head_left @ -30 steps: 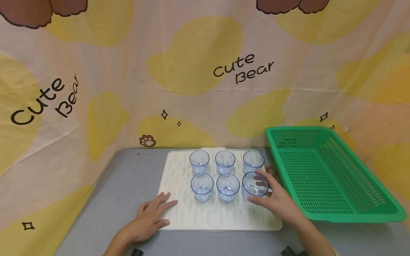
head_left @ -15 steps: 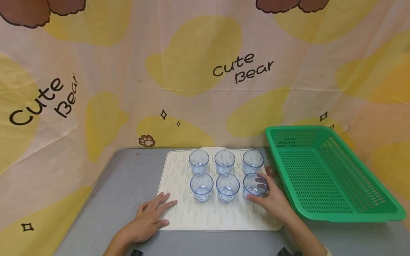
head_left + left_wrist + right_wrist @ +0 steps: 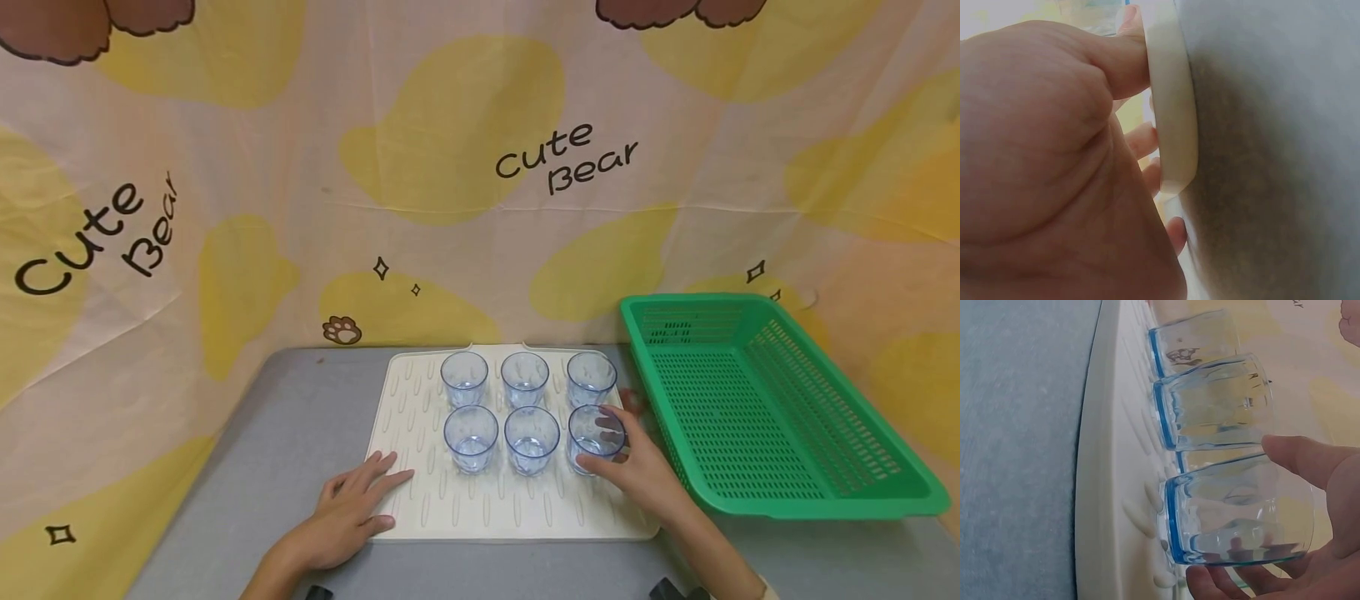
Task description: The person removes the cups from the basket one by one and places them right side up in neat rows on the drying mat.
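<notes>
Clear bluish glasses stand upright on a cream ridged drying mat point(image 3: 487, 510) in two rows, a back row and a front row. My right hand point(image 3: 648, 475) holds the front right glass point(image 3: 583, 435), thumb on the near side and fingers around the far side. In the right wrist view the held glass point(image 3: 1241, 519) has its blue base at the mat, and the thumb lies by its rim. The front middle glass point(image 3: 532, 442) is just left of it. My left hand point(image 3: 345, 508) rests with spread fingers on the mat's left front edge.
A green perforated plastic basket point(image 3: 825, 507) sits right of the mat, close to my right forearm. The grey table point(image 3: 247, 467) extends left and in front of the mat. A patterned cloth point(image 3: 450, 125) hangs behind.
The front right glass has come down onto the mat, in line with its row, with my right hand around it. The left hand has stayed in place.
</notes>
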Available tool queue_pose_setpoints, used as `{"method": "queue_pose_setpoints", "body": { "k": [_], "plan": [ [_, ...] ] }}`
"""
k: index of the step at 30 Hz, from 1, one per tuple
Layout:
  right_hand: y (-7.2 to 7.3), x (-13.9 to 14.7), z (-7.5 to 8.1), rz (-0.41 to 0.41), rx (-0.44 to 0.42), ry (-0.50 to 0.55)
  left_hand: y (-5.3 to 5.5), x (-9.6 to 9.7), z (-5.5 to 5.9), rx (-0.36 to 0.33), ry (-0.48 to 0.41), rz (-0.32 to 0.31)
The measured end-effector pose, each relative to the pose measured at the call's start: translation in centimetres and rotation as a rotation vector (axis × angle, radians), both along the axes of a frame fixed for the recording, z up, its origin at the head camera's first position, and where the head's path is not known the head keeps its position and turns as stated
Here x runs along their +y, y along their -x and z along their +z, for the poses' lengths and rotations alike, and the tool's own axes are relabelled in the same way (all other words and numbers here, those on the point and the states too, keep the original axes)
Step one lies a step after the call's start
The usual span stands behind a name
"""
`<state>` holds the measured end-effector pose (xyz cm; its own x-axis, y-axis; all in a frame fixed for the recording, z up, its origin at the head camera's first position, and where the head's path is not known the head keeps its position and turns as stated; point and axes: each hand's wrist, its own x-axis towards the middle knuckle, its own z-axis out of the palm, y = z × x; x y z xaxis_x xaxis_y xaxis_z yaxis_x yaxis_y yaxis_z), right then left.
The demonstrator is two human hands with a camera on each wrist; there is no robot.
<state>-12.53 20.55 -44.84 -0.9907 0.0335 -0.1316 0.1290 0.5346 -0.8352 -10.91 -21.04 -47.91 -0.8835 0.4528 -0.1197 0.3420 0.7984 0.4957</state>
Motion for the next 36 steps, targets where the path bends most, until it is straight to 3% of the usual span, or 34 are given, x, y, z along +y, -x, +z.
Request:
{"method": "queue_pose_setpoints", "body": {
  "k": [10, 20, 27, 33, 36],
  "plan": [
    [0.29, 0.1, -0.35, 0.004, 0.005, -0.01, -0.03, 0.02, -0.47, 0.054, -0.013, 0.018],
    [0.21, -0.01, -0.28, -0.01, 0.011, -0.052, 0.04, -0.16, -0.66, 0.045, -0.009, 0.007],
    [0.1, 0.07, -0.26, 0.001, 0.033, -0.022, 0.26, 0.03, -0.21, -0.038, 0.005, 0.018],
    [0.05, 0.1, -0.11, -0.006, 0.018, -0.051, 0.1, 0.02, -0.41, 0.028, -0.001, 0.012],
    [0.11, 0.12, -0.08, -0.006, 0.009, -0.069, 0.08, 0.08, -0.19, 0.007, 0.001, 0.014]
  ]
}}
